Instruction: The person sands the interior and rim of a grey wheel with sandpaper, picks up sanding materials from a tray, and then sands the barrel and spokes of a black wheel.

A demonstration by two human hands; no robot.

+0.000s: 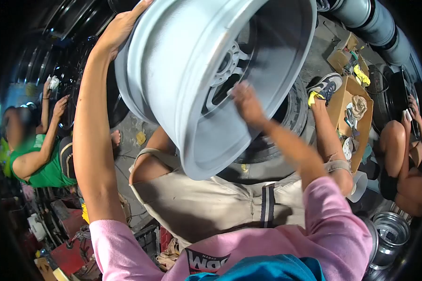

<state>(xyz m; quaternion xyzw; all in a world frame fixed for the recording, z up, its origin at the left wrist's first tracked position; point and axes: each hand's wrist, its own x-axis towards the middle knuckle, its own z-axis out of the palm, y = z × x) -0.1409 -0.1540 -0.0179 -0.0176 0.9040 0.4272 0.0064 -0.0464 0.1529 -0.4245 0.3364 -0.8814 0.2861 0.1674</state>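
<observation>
Teal cloth (267, 269) | wheel rim (173, 70) | left hand (122, 27) outside, right hand (249, 105) at opening

Pale grey wheel (183, 65), pink shirt (267, 239), beige shorts (211, 201)

Left hand (118, 31) on grey rim (166, 61), right hand (249, 105) inside.

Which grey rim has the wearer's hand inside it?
The tilted grey rim at top centre: left hand at its edge, right hand inside its barrel. The grey rims at upper right show no hands.
</observation>
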